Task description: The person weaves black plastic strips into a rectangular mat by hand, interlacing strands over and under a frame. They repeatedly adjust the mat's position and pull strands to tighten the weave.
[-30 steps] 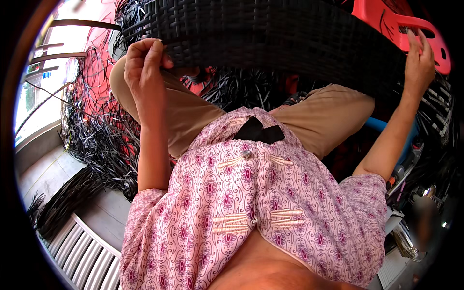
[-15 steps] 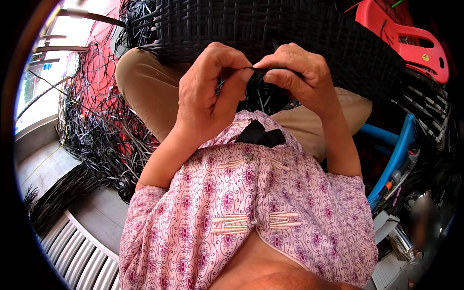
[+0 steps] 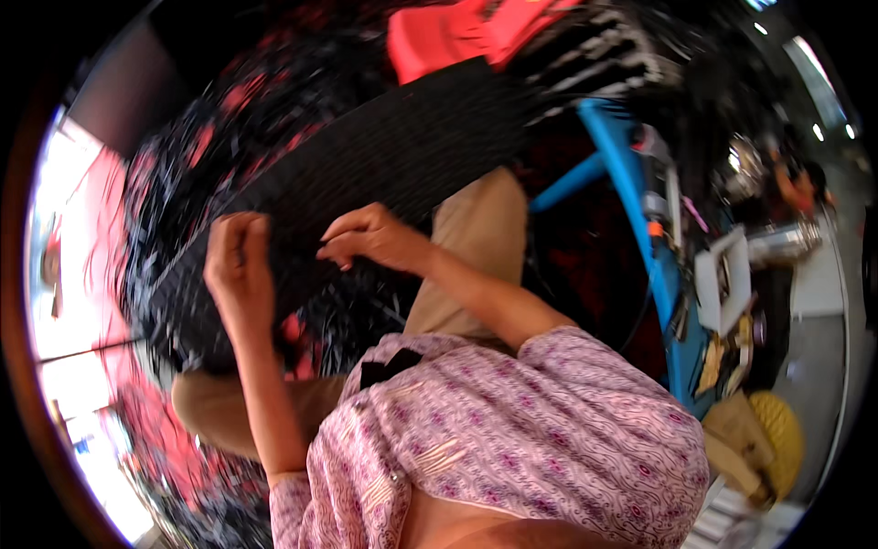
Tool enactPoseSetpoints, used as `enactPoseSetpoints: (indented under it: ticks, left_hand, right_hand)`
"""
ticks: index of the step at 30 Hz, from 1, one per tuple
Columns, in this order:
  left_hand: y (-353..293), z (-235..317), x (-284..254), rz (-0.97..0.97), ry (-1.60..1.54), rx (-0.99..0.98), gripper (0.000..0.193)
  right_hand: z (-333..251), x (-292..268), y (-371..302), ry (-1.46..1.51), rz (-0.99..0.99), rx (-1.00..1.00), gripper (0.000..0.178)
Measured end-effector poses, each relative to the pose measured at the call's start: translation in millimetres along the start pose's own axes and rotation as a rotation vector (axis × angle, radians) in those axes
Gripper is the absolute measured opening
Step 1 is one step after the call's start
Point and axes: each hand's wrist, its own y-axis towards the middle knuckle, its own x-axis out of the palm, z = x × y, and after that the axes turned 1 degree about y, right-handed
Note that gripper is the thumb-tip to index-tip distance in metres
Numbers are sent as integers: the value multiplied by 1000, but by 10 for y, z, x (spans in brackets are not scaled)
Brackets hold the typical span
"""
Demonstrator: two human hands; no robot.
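A dark woven wicker panel (image 3: 393, 133) slants across in front of me, over my crossed legs. My left hand (image 3: 240, 265) is raised at its near left part, fingers curled closed; whatever they hold is lost in blur against the black weave. To its right, my right hand (image 3: 377, 240) points leftward, thumb and fingers drawn together in a pinch. No strip can be made out between them. Loose black strips (image 3: 352, 316) lie in a tangle below the hands, between my legs. A small black piece (image 3: 389, 368) rests on the front of my patterned shirt.
On the right stands a blue frame (image 3: 631, 197) with hand tools (image 3: 654, 206) and a white open box (image 3: 722, 279) beside it. A red plastic chair (image 3: 439, 41) is at the far side. More black strips (image 3: 183, 229) cover the red floor at left. Another person (image 3: 805, 188) shows far right.
My view has swung to the right. The hands, earlier meeting fingertip to fingertip on a thin black strip, are now apart, the left one up beside the woven panel.
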Motion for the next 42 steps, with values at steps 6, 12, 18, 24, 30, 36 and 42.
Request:
enactPoseSetpoints:
  ticks: [6,12,18,24,30,36,42]
  left_hand:
    - [806,-577,696,41,577,270,35]
    - [644,-753,807,-109,680,161,42]
    - [665,-770,798,-97,668,154,44]
    - [661,-736,817,-77,673,160,41]
    - [656,-747,808,-97,671,151,38]
    - [651,-758,820,-79,668,169,38]
    - [655,-767,843,-72,659,168,38]
  right_hand:
    - [97,-245,27,464,91,-50,28]
    - [162,-326,30,517,47,29,31]
    - [179,-316,78,554,33,26,32]
    - [155,-332,67,540,51,33,33]
    - [146,-320,64,518,55,25,33]
    - [154,-315,47,508,66,26,33]
    - [152,-329,57,510,68,28,33]
